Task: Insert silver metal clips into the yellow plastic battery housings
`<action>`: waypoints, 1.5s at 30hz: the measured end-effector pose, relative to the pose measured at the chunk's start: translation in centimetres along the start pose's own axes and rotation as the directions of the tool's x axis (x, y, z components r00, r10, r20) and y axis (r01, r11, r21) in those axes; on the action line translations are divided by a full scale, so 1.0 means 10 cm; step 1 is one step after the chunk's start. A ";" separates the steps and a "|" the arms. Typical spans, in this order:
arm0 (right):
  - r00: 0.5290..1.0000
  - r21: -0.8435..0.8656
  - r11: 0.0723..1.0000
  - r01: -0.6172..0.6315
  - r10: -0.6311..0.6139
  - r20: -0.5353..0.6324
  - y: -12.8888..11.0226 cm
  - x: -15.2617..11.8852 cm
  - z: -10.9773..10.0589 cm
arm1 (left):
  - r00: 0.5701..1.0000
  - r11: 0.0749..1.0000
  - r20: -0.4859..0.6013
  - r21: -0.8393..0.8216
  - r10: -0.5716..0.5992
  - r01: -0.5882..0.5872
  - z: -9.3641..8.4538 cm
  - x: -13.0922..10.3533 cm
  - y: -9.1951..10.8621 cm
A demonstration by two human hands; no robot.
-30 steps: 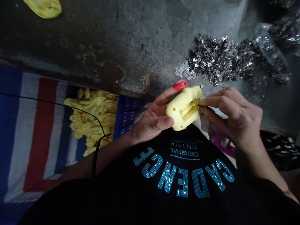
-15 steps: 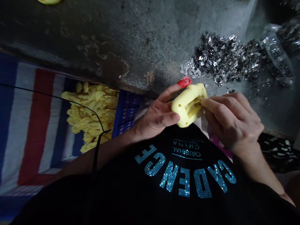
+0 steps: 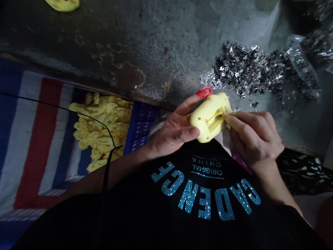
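My left hand (image 3: 177,133) grips a pale yellow plastic casing (image 3: 205,114) by its left end, thumb on the near side. Red wrapping covers one of its fingertips, which lies along the casing's far edge. A rectangular recess with small metal pieces inside faces up, and small holes dot the casing's ends. My right hand (image 3: 256,137) is closed, with thumb and forefinger pinched at the recess's right end. What sits between those fingertips is too small to make out. Beyond both hands lies a heap of small shiny metal plates (image 3: 249,69).
A grey, stained metal worktop (image 3: 161,45) spans the far side. Clear plastic bags (image 3: 303,64) lie at right. Another yellow piece (image 3: 63,4) is at the top left. Many yellow parts (image 3: 104,121) fill a spot beside a blue crate (image 3: 142,121). A black cord (image 3: 78,113) crosses the left side.
My right hand has shifted slightly left and down, its fingertips drawn a little back from the recess, showing more metal inside. The left hand keeps its hold on the casing. The view has shifted slightly.
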State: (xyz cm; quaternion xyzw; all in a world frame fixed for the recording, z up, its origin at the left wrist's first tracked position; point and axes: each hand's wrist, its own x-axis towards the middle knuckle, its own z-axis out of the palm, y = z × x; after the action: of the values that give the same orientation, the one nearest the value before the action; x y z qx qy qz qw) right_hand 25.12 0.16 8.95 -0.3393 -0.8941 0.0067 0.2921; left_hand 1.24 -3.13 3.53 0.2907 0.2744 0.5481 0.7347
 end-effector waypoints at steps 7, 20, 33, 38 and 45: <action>0.929 0.367 0.855 -0.367 0.357 0.099 0.14 0.00 -0.01 | 0.994 0.997 0.107 0.073 -0.004 -0.004 -0.05 -0.04 -0.02; 0.869 0.613 0.624 -0.485 0.420 0.261 0.33 0.05 0.14 | 0.984 0.934 0.160 0.356 -0.072 0.011 0.02 -0.07 0.03; 0.967 0.546 0.805 -0.233 0.252 0.042 0.37 0.24 0.27 | 0.984 0.974 0.132 0.211 -0.116 0.086 -0.01 0.04 0.21; 0.989 0.535 0.839 -0.097 0.022 0.145 0.24 0.95 0.53 | 0.967 0.991 -0.233 0.112 0.101 -0.077 -0.36 -0.25 0.22; 0.921 0.132 0.984 -0.120 0.061 0.385 0.83 2.60 1.52 | 0.598 0.950 -0.752 0.120 0.277 -0.289 -1.20 -1.07 0.40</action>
State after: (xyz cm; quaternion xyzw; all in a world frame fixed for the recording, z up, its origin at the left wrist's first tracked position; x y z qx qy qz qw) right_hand 6.53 25.23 8.09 -0.3491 -0.9138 0.1545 0.1384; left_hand -12.62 -11.00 -0.81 0.0683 0.5035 0.7301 0.4570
